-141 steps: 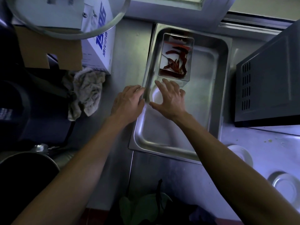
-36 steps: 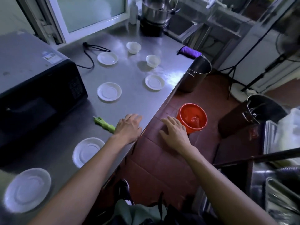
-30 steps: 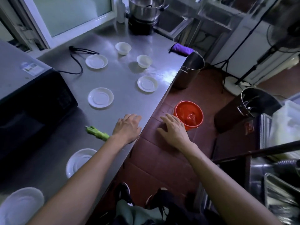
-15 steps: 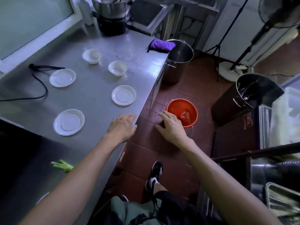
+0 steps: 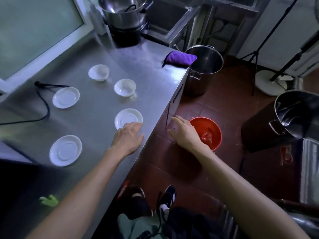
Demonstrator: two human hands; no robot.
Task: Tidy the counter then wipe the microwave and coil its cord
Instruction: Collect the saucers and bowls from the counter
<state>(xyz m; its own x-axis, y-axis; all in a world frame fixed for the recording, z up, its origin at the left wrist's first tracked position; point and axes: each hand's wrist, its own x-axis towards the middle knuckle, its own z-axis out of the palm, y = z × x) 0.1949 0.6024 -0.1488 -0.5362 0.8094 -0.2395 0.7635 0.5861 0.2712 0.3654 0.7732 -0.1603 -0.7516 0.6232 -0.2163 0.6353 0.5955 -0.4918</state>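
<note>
counter [image 5: 96, 128]: smooth steel | saucer [image 5: 128, 118]: round, white | hands: left hand [image 5: 128, 137] flat

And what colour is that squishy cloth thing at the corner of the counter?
Purple. The cloth lies at the counter's far corner, seen in the head view.

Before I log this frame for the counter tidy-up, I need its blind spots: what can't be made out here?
All in the head view:
- Microwave: a dark mass at the lower left, cut off by the frame edge; unidentifiable.
- Black cord: its far end runs off the left edge.
- Saucer by the left hand: fingertips overlap its near rim; contact unclear.
- Red bucket: the right hand hides part; contents blurred.
- Green scrap: too small to identify.
</note>
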